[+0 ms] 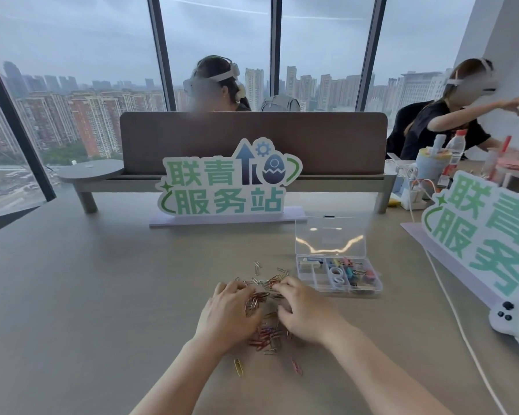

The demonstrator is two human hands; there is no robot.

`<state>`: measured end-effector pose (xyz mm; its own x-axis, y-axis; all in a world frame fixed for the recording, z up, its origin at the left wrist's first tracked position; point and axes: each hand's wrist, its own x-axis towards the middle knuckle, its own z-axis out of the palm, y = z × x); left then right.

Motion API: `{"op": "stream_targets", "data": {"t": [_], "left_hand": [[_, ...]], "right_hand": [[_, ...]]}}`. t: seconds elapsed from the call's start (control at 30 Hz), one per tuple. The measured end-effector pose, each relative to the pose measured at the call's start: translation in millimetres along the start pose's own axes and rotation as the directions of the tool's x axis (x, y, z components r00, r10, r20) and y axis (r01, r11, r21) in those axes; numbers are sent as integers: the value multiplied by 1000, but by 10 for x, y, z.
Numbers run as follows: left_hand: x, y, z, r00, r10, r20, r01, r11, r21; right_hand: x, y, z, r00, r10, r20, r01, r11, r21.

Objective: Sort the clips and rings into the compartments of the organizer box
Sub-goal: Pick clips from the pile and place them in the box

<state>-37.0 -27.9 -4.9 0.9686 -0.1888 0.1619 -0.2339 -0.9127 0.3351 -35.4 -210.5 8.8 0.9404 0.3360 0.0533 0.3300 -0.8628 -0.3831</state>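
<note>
A loose heap of coloured paper clips [267,335] lies on the beige table in front of me. My left hand [226,314] rests palm down on the heap's left side, fingers curled around a bunch of clips. My right hand [303,310] lies on the heap's right side, fingers bent over clips. To the right stands the clear organizer box [310,284] with its lid [330,236] raised. White rings [336,274] fill one middle compartment and coloured binder clips [361,275] fill the right ones. Single clips lie apart, one yellow [238,366] and one pink [296,366].
A standing sign [228,181] with green characters is behind the heap; a second sign [486,235] leans at the right. A white cable [459,324] and a white controller [510,320] lie at the right. Two people sit beyond a desk divider [252,142].
</note>
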Motion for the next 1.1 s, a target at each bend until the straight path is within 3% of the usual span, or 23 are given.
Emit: {"op": "stream_targets", "data": {"t": [0.1, 0.43, 0.73, 0.9, 1.0, 1.1], "left_hand": [[25, -25, 9, 999, -17, 28, 16, 999, 50], [106, 6, 22, 990, 23, 140, -15, 998, -56], [-73, -2, 8, 969, 87, 230, -69, 994, -88], [-147, -64, -50, 972, 90, 218, -88, 996, -20], [-181, -117, -100, 981, 64, 184, -89, 987, 130], [-197, -123, -102, 986, 56, 155, -83, 981, 176]], "right_hand": [[144, -31, 22, 998, -5, -56, 2, 999, -53], [458, -163, 36, 973, 140, 183, -109, 979, -172], [152, -168, 64, 987, 53, 149, -43, 996, -72], [-93, -25, -4, 999, -31, 28, 31, 999, 11], [-192, 95, -50, 996, -84, 25, 86, 986, -142], [-221, 150, -37, 993, -84, 86, 104, 957, -271]]}}
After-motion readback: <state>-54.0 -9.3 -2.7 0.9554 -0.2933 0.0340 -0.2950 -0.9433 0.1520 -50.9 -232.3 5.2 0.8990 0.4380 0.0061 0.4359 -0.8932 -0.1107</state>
